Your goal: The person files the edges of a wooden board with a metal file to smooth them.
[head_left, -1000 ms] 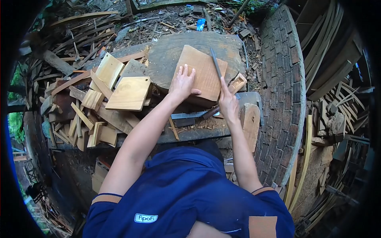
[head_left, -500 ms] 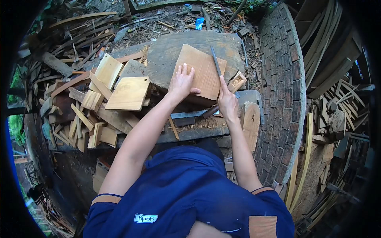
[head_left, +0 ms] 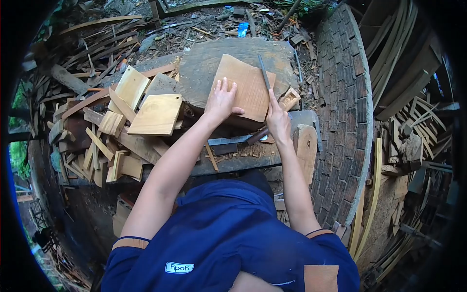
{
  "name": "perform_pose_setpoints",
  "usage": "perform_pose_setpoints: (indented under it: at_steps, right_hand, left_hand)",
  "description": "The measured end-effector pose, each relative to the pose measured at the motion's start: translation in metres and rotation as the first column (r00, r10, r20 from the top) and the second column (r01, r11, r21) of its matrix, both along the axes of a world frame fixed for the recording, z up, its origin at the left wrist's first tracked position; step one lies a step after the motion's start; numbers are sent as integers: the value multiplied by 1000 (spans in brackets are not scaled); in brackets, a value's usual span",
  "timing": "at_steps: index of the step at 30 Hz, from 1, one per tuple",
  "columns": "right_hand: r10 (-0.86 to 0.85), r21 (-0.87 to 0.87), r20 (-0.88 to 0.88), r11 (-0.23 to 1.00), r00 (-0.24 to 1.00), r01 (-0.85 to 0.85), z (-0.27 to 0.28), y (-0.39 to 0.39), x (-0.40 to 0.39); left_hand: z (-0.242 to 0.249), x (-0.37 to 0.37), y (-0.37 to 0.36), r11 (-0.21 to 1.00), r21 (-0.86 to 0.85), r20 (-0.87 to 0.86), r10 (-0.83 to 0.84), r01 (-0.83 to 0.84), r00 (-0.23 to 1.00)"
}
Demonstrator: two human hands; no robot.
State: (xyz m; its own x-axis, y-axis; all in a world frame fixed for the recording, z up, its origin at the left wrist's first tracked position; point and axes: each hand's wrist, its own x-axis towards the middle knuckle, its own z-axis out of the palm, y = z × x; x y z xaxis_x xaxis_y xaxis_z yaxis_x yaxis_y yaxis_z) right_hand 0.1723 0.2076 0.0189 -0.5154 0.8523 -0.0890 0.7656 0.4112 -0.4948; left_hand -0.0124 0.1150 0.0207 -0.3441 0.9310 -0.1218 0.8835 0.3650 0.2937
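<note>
A flat reddish-brown wooden board (head_left: pixel 245 85) lies tilted on a big wooden block (head_left: pixel 199 63). My left hand (head_left: pixel 224 101) rests flat on the board's left side, fingers spread and thumb out toward its near edge. Wrapped round the near end of a long dark metal file (head_left: pixel 263 70), my right hand (head_left: pixel 278 120) holds it against the board's right edge. The handle end is hidden inside my fingers. Close to my right hand lies a hollowed wooden piece (head_left: pixel 290 99).
Left of the block sit a pale board with a hole (head_left: pixel 155 115), another pale board (head_left: pixel 129 87) and piled offcuts (head_left: pixel 114 124). A saw-like blade (head_left: pixel 226 140) lies nearer me. A curved brick wall (head_left: pixel 340 117) closes the right side, with an upright wooden slab (head_left: pixel 306 151) before it.
The file and my right hand have slid very slightly forward along the board's edge. My left hand stays in place on the board.
</note>
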Motion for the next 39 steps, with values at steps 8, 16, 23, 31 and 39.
perform_pose_setpoints:
  at_steps: [8, 16, 23, 31, 39]
  right_hand:
    - [-47, 67, 12, 997, 999, 46, -19, 49, -25]
    - [42, 76, -20, 996, 999, -41, -10, 6, -2]
    - [-30, 156, -8, 987, 1000, 31, -20, 40, -21]
    - [12, 95, 56, 995, 998, -18, -2, 16, -12]
    - [-79, 22, 16, 997, 997, 79, -12, 38, -9]
  left_hand:
    - [4, 0, 2, 1000, 14, -31, -27, 28, 999]
    - [5, 1, 5, 999, -47, -22, -9, 8, 1000]
    - [5, 1, 5, 1000, -22, -16, -21, 20, 1000]
    - [5, 0, 7, 999, -48, -9, -12, 11, 1000]
    - [10, -2, 10, 997, -71, -23, -17, 15, 1000]
